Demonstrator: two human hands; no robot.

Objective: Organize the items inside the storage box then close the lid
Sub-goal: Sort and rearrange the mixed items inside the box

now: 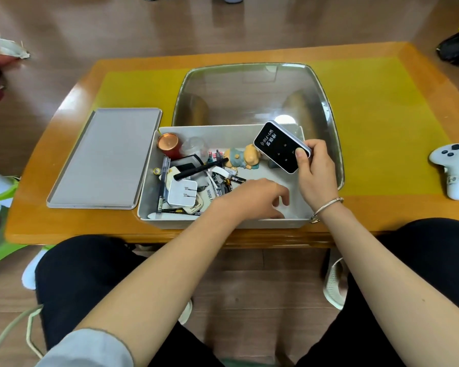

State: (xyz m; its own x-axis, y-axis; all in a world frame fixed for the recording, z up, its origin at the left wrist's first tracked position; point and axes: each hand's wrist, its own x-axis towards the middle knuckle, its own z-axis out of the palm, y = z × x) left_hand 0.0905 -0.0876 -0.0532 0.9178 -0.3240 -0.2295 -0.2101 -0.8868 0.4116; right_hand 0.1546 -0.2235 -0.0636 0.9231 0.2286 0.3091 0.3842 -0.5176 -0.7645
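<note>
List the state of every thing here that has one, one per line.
storage box: open, items jumbled at its left end
lid: off, flat on the table left of the box
Wi-Fi device: lifted above the box, tilted
right hand: holds the Wi-Fi device
left hand: inside the box, fingers relaxed, holding nothing visible

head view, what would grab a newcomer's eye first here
The black Wi-Fi device stands out first, held up by the right hand over the far right of the grey storage box. Next comes the clutter heaped in the box's left half: a white charger plug, a black pen, a copper-topped can and a small pig figurine, with the left hand reaching into the bare right part. The grey lid lies on the table left of the box.
</note>
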